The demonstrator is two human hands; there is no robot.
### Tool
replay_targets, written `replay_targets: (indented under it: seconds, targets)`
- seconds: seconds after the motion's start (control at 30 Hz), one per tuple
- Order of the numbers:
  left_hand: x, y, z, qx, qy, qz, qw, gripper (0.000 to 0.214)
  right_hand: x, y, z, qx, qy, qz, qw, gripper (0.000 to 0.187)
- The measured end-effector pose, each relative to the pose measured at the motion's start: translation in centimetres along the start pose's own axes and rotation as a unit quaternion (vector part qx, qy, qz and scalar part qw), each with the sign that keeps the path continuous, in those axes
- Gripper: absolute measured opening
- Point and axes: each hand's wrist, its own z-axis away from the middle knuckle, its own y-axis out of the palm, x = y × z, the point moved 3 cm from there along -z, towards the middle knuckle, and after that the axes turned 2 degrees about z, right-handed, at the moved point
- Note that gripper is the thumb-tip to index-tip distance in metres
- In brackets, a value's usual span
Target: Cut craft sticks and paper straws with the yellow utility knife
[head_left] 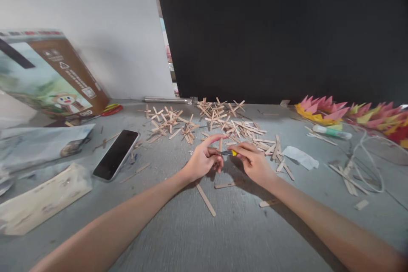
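Note:
My right hand [251, 161] is closed around a yellow-handled knife [234, 153], its grey metal blade pointing left. Facing it, my left hand [204, 159] has thumb and fingers pinched on a wooden craft stick [220, 143] that stands roughly upright. The knife's metal end meets the stick at the left fingertips; whether it cuts into it is too small to see. Under the hands, single craft sticks [205, 199] lie on the grey table [178, 229]. Just beyond them spreads a pile of craft sticks [219, 119], many crossed into star shapes.
To the left are a phone [116, 155], plastic packets [47, 197], red-and-yellow scissors [111, 109] and a printed box [63, 76]. On the right lie a paper scrap [300, 157], a glue tube [332, 131], a white cable [376, 165] and pink-and-yellow paper crowns [321, 110]. A black panel [280, 34] stands behind.

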Motion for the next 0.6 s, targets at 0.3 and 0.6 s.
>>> replay_targets:
  seconds: [0.3,0.6]
  targets:
    - [0.86,-0.35,-0.02,0.025,-0.033,-0.059,0.997,0.077,0.00,0.27,0.07,0.013,-0.005,-0.003,1.000,0.043]
    - [0.79,-0.40,-0.22,0.021,-0.046,-0.049,0.998,0.069,0.22,0.20,-0.21,0.015,0.006,0.013,1.000,0.039]
